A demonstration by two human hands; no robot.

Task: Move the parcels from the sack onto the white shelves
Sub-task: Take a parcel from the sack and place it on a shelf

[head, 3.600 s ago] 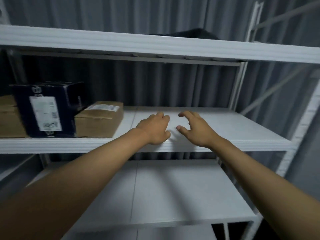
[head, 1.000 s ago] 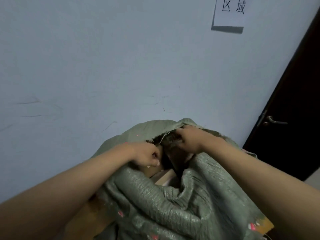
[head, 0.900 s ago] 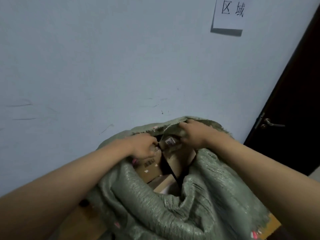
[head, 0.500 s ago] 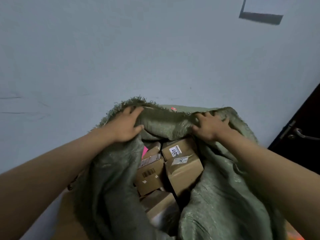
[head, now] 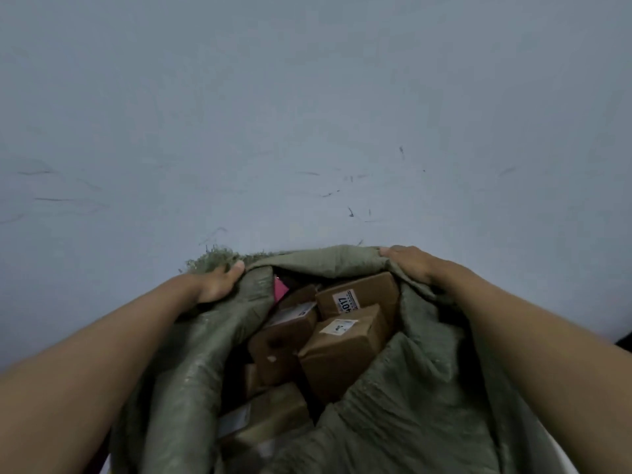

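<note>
- I have the left hand (head: 219, 283) on the far-left rim of the sack (head: 403, 405), fingers curled over the frayed edge and gripping the cloth.
- The right hand (head: 412, 265) is on the far-right rim, clenched round a fold of the same green weave, so the mouth is held wide between the two hands.
- The parcels lie inside the sack, below and between my hands: a labelled box (head: 359, 295) just inside the right hand, a second brown box (head: 345, 350) nearer me, touching it, and a third box (head: 284, 333) beneath the left hand.
- More boxes sit deeper, partly hidden by the cloth; something pink (head: 279, 290) shows just under the left thumb.
- The shelves are not in view.
- To do this step well, I judge I should keep one hand pinning the rim so the mouth does not collapse, and free the other for the top box.
- The labelled box by the right hand looks least buried, so I would take it first.
- Lifting it straight up should avoid snagging the loose weave or tipping its neighbours.
</note>
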